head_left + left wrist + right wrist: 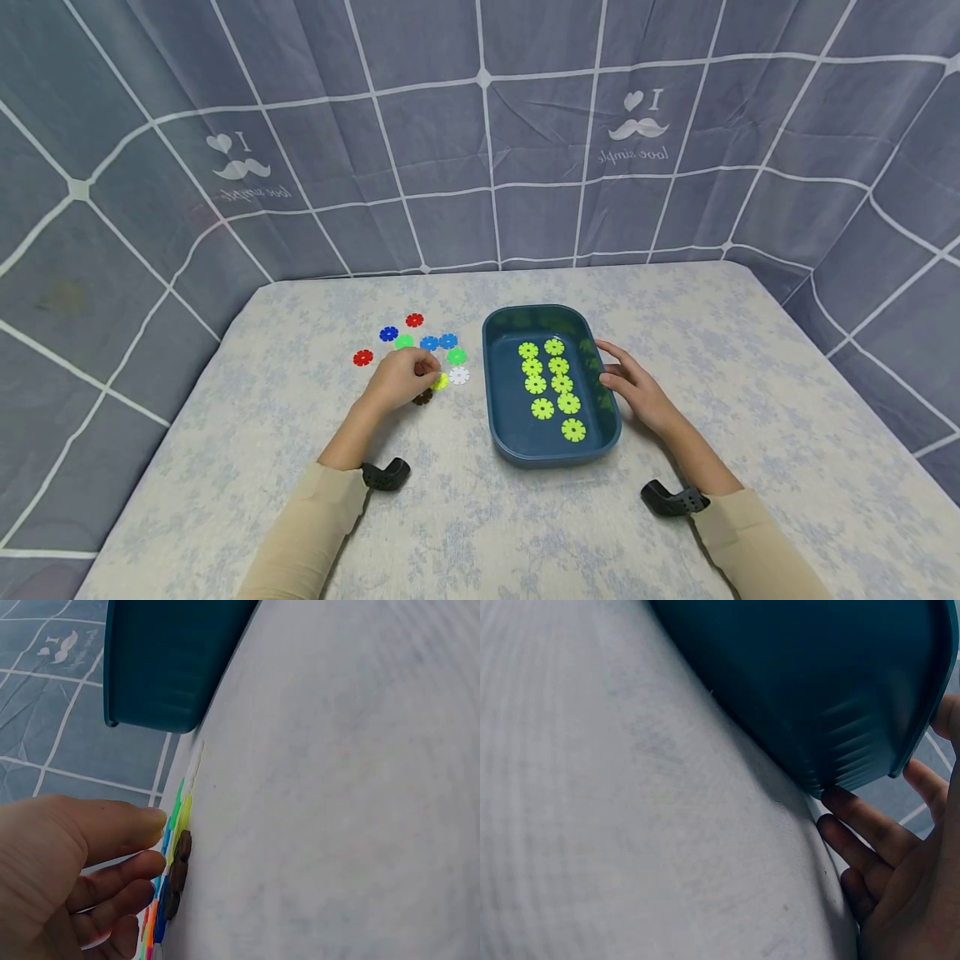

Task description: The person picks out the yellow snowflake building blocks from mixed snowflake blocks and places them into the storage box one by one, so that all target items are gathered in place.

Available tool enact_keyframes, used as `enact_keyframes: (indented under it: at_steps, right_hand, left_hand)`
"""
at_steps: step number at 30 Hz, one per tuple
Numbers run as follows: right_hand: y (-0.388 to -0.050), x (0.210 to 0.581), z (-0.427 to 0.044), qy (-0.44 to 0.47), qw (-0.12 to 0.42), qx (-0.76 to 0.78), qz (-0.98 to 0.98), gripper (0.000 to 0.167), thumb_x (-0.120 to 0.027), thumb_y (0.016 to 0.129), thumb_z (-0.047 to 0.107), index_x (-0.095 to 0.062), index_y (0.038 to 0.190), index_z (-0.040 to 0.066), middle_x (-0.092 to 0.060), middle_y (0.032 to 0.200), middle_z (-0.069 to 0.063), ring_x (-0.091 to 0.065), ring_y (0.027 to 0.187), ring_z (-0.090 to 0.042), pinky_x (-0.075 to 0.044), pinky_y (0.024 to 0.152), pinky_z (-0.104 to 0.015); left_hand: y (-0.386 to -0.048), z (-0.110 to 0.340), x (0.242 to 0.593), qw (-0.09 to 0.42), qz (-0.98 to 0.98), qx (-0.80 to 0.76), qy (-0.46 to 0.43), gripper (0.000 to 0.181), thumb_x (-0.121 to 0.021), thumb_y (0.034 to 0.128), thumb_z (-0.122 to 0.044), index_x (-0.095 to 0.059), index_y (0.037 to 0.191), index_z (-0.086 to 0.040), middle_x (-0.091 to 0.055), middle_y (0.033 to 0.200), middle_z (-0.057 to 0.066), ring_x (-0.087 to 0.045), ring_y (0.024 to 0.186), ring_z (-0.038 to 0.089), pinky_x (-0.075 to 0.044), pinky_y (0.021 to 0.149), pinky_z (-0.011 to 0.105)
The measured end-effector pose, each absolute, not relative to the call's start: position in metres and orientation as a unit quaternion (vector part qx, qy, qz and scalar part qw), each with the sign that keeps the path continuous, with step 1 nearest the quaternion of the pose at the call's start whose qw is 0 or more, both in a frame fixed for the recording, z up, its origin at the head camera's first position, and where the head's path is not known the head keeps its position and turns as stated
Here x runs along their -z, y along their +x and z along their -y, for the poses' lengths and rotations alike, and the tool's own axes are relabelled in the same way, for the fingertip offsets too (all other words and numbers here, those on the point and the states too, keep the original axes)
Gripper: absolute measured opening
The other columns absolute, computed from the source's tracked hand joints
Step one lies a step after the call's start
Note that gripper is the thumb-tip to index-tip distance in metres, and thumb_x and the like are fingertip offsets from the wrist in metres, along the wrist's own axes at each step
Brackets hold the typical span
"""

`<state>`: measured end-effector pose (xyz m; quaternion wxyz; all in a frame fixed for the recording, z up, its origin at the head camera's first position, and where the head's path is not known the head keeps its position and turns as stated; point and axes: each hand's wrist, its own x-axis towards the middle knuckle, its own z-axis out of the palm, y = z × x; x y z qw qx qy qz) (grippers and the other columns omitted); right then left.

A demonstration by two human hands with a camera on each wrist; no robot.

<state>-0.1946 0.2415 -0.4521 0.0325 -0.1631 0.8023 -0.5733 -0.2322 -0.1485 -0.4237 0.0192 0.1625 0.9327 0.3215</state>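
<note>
My left hand (402,379) hovers low over loose plastic snowflake discs, thumb and fingers slightly bent with a gap between them. Just by its fingertips lie a yellow disc (440,382) and a dark brown disc (423,397), partly hidden by the hand. In the left wrist view, the brown disc (178,874) lies below the fingers. My right hand (636,387) touches the outer right side of a dark teal plastic bin (551,458), fingers spread along its wall and thumb at the rim. Inside the bin, several yellow-green snowflake discs (562,384) lie in two rough columns.
Around the left hand lie a white disc (459,376), a green disc (457,357), a dark blue disc (388,334), a red disc (363,357) and several others. A patterned cloth covers the table (450,517). Grey gridded curtains (442,158) hang behind and beside it.
</note>
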Motion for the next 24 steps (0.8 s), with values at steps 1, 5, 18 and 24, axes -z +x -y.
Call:
enact_keyframes:
  at_steps: [1,5,18,24]
  right_hand:
    - [-0.1946,0.4520,-0.2416,-0.163,0.033,0.573,-0.802,0.057,-0.047,0.103,0.016,-0.025,0.155,0.010,-0.049,0.137,-0.029,-0.047,0.124,-0.044,-0.037,0.100,-0.061]
    - [-0.1944,0.4518,-0.2418,-0.163,0.032,0.574,-0.802,0.057,-0.047,0.103,0.016,-0.025,0.155,0.010,-0.048,0.137,-0.028,-0.047,0.125,-0.044,-0.037,0.100,-0.061]
    - [-0.1954,0.4533,-0.2419,-0.168,0.033,0.575,-0.800,0.057,-0.047,0.103,0.016,-0.025,0.155,0.011,-0.048,0.137,-0.028,-0.048,0.124,-0.040,-0.037,0.100,-0.060]
    - [-0.1955,0.4527,-0.2425,-0.166,0.033,0.574,-0.801,0.057,-0.047,0.103,0.016,-0.025,0.155,0.011,-0.050,0.136,-0.028,-0.049,0.123,-0.040,-0.037,0.100,-0.060]
  left_hand:
    - [-0.2324,0.1485,0.4243,0.020,-0.933,-0.322,0.162,0.007,-0.071,0.0889,-0.013,-0.070,0.092,-0.007,-0.064,0.082,0.000,-0.058,0.074,0.015,-0.048,0.067,0.033]
    - [-0.2324,0.1494,0.4261,0.019,-0.933,-0.320,0.166,0.009,-0.072,0.0876,-0.013,-0.071,0.093,-0.006,-0.064,0.085,0.001,-0.058,0.077,0.016,-0.048,0.070,0.034]
    - [-0.2340,0.1527,0.4291,0.029,-0.930,-0.314,0.187,0.022,-0.078,0.0830,-0.015,-0.071,0.100,-0.003,-0.060,0.091,0.004,-0.052,0.079,0.018,-0.046,0.072,0.035]
    - [-0.2337,0.1519,0.4313,0.029,-0.928,-0.324,0.182,0.021,-0.078,0.0833,-0.015,-0.070,0.099,-0.003,-0.059,0.092,0.004,-0.052,0.080,0.019,-0.046,0.073,0.036]
